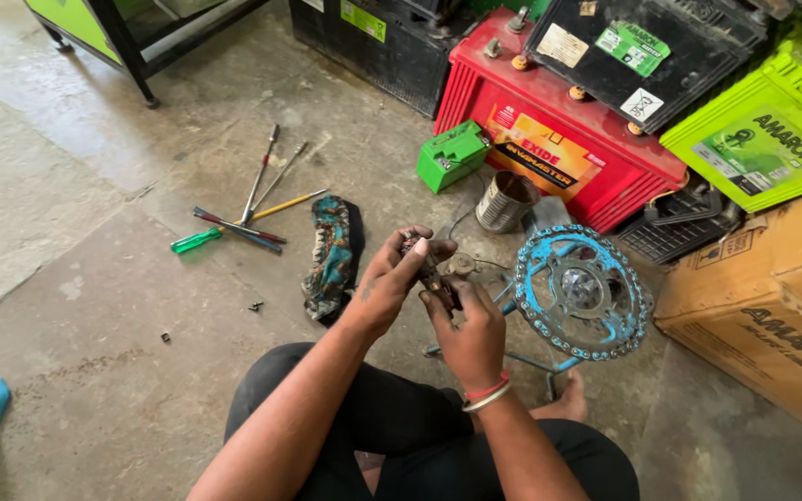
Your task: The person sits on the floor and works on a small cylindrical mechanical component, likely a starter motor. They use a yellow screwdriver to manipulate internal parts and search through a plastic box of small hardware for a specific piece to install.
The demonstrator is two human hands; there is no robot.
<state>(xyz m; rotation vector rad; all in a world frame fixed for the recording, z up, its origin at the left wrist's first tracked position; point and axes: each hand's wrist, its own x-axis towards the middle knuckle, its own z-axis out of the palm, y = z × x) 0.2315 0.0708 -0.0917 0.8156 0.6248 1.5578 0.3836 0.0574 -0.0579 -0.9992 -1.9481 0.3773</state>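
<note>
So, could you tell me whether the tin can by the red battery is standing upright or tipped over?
Upright. The tin can stands on its base on the floor, open mouth facing up.

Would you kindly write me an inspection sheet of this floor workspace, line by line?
Surface: bare concrete floor, stained, with small dark bits lying loose.
Job's things: small dark greasy part held up in both hands; blue chainwheel with chain just beside them.
Clutter: screwdrivers in a loose pile, patterned rag, tin can.
Grippers: left hand and right hand both closed on the part.
Cables: thin wire near the can.
Surroundings: red battery, small green battery, cardboard box, black metal stand.
</note>
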